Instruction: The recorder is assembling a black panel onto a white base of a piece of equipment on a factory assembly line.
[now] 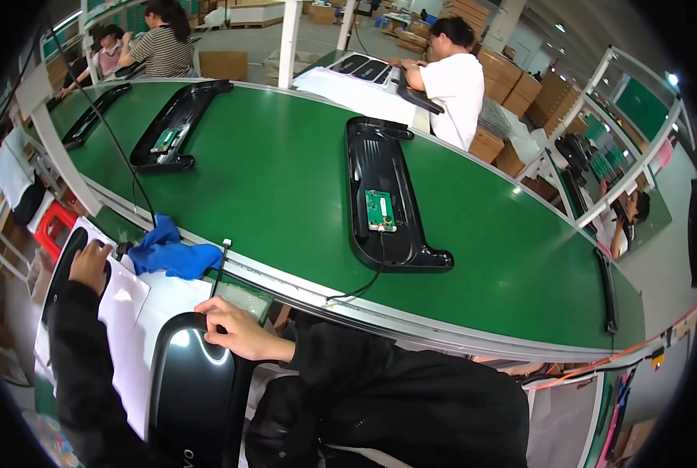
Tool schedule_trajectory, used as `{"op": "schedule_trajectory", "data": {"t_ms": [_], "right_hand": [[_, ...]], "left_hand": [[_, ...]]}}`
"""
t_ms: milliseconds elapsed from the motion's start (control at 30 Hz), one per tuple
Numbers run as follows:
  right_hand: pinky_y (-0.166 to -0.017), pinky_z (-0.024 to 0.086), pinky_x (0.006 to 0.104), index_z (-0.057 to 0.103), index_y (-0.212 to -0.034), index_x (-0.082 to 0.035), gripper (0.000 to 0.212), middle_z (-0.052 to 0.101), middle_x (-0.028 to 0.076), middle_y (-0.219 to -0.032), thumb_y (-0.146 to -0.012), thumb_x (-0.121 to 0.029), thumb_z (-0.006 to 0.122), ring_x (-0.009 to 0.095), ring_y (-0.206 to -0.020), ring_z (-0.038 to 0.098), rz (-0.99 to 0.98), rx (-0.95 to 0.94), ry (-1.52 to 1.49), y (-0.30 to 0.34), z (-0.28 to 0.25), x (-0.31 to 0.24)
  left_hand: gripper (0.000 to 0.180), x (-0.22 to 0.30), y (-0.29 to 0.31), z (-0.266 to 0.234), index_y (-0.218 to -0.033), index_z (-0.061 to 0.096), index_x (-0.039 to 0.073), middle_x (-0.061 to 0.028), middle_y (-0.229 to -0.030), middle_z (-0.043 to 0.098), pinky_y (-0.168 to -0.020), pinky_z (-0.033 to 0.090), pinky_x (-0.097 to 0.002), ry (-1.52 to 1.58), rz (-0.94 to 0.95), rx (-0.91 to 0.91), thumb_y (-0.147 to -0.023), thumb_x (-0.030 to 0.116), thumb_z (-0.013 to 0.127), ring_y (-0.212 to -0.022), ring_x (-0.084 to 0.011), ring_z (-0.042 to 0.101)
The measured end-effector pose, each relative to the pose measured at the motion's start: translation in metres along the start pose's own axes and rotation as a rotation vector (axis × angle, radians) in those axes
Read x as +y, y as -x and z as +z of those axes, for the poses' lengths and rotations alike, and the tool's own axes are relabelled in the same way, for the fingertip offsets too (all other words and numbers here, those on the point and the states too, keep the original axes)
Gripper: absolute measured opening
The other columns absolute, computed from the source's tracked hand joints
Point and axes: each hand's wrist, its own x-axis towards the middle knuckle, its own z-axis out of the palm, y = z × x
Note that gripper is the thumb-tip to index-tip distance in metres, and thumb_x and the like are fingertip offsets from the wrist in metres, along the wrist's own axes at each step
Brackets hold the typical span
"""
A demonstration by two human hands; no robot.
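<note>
My right hand is closed on the rounded upper end of a glossy black panel, which catches a bright reflection. The panel's lower part runs out of view at the bottom. At the far left, my left hand rests on another dark, rounded panel, its fingers bent a little and apart. That panel lies on white paper on the side surface. Between the hands, a crumpled blue cloth lies at the edge of the green belt.
On the green belt, a black housing carries a green circuit board, with a cable trailing over the near rail. More black housings lie to the left and one at the right. A person in white works across the belt.
</note>
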Motion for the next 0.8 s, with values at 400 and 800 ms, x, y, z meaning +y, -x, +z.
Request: {"op": "schedule_trajectory", "data": {"t_ms": [400, 800], "right_hand": [[-0.079, 0.040, 0.0323, 0.045, -0.065, -0.003, 0.020, 0.045, 0.010, -0.119, -0.077, -0.011, 0.058, 0.022, -0.097, 0.051, 0.008, -0.059, -0.093, -0.007, 0.012, 0.011], [-0.087, 0.036, 0.0311, 0.046, -0.066, -0.003, 0.018, 0.044, 0.010, -0.121, -0.078, -0.009, 0.057, 0.022, -0.107, 0.046, 0.023, -0.144, -0.087, -0.008, -0.001, -0.008]], "left_hand": [[0.043, 0.146, 0.339, -0.172, -0.115, 0.051, 0.005, -0.0200, -0.111, 0.054, -0.086, 0.046, -0.0408, 0.259, -1.002, -0.088, -0.082, 0.031, 0.062, -0.096, -0.0319, 0.056], [0.030, 0.259, 0.408, -0.152, -0.099, 0.058, -0.006, -0.0202, -0.088, 0.061, -0.068, 0.048, -0.0328, 0.470, -1.674, 0.380, -0.087, 0.023, 0.057, -0.078, -0.0244, 0.058]]}}
